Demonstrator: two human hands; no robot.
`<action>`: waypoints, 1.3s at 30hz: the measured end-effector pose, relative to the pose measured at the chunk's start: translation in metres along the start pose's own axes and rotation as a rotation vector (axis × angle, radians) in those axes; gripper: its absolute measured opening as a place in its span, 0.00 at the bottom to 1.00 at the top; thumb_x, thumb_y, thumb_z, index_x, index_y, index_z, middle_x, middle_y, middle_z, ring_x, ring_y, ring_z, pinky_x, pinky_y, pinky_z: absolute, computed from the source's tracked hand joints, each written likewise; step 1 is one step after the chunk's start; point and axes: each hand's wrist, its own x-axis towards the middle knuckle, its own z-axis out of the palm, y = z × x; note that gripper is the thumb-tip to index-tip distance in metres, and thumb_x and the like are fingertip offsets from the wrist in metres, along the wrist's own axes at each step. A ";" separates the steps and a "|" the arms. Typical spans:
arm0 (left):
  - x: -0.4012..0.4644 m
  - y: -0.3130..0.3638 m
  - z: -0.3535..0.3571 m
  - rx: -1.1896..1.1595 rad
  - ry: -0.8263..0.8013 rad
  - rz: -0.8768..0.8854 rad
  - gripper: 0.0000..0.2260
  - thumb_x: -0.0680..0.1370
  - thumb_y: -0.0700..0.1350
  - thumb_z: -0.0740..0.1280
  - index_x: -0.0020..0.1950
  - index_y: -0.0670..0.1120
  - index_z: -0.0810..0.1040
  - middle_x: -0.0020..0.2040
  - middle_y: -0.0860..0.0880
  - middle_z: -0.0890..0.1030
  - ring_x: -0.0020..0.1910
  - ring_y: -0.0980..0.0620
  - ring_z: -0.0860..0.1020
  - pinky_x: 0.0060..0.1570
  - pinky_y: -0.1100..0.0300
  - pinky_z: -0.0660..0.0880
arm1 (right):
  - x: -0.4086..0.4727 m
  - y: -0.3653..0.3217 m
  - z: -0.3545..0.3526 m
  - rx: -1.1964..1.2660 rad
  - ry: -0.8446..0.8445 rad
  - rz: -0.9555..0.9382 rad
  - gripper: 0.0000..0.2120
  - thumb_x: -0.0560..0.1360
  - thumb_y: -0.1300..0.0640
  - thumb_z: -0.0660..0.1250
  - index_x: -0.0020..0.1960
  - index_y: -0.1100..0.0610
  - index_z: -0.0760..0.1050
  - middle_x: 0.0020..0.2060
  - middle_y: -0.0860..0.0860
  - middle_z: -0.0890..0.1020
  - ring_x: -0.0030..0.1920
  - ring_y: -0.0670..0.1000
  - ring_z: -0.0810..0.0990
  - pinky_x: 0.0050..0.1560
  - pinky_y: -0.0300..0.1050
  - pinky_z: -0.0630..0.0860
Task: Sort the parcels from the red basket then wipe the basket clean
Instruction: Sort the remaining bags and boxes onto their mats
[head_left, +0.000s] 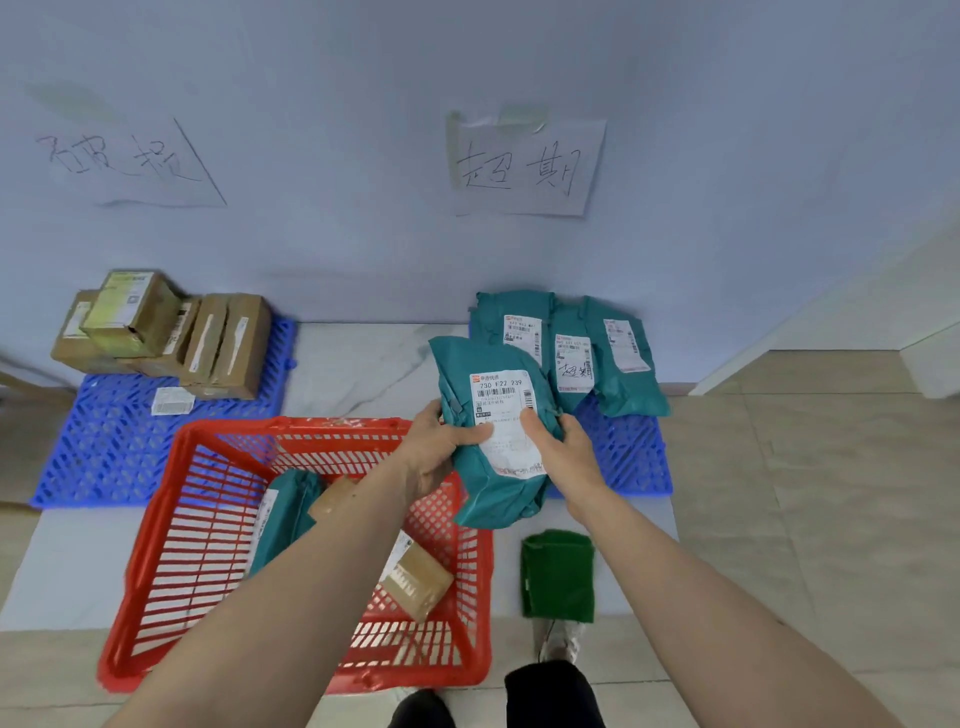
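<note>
I hold a teal mailer bag (457, 364) with a white shipping label up in front of me, above the far right corner of the red basket (156, 519). My left hand (441, 447) grips its left edge, thumb on the label. My right hand (563, 447) grips its right edge. Inside the basket lie another teal bag (283, 514) and two brown cardboard parcels (418, 579), partly hidden by my left forearm. A folded green cloth (558, 574) lies on the floor right of the basket.
A blue pallet at the left (104, 452) carries several brown boxes (166, 338) under a handwritten wall sign (124, 161). A blue pallet at the right (623, 452) carries three teal bags (576, 348) under another sign (524, 166). My shoe (558, 644) is near the cloth.
</note>
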 end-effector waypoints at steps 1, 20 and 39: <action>0.008 -0.001 0.013 0.002 0.011 0.006 0.28 0.70 0.29 0.74 0.68 0.42 0.71 0.61 0.40 0.82 0.57 0.39 0.82 0.57 0.40 0.79 | 0.009 -0.002 -0.012 0.000 -0.007 0.003 0.22 0.77 0.45 0.70 0.65 0.54 0.72 0.58 0.48 0.80 0.56 0.46 0.80 0.50 0.37 0.77; 0.186 -0.010 0.141 0.637 0.405 0.211 0.27 0.71 0.48 0.77 0.66 0.44 0.71 0.62 0.47 0.79 0.60 0.47 0.77 0.63 0.47 0.75 | 0.206 0.000 -0.123 -0.114 0.089 0.056 0.23 0.73 0.42 0.72 0.62 0.54 0.74 0.57 0.48 0.81 0.57 0.50 0.80 0.62 0.51 0.77; 0.299 -0.022 0.123 1.253 0.619 0.238 0.46 0.74 0.62 0.71 0.82 0.49 0.47 0.82 0.45 0.44 0.80 0.44 0.40 0.77 0.44 0.43 | 0.313 0.034 -0.093 -0.436 0.150 0.067 0.38 0.75 0.35 0.65 0.79 0.49 0.56 0.72 0.58 0.65 0.73 0.60 0.62 0.72 0.62 0.63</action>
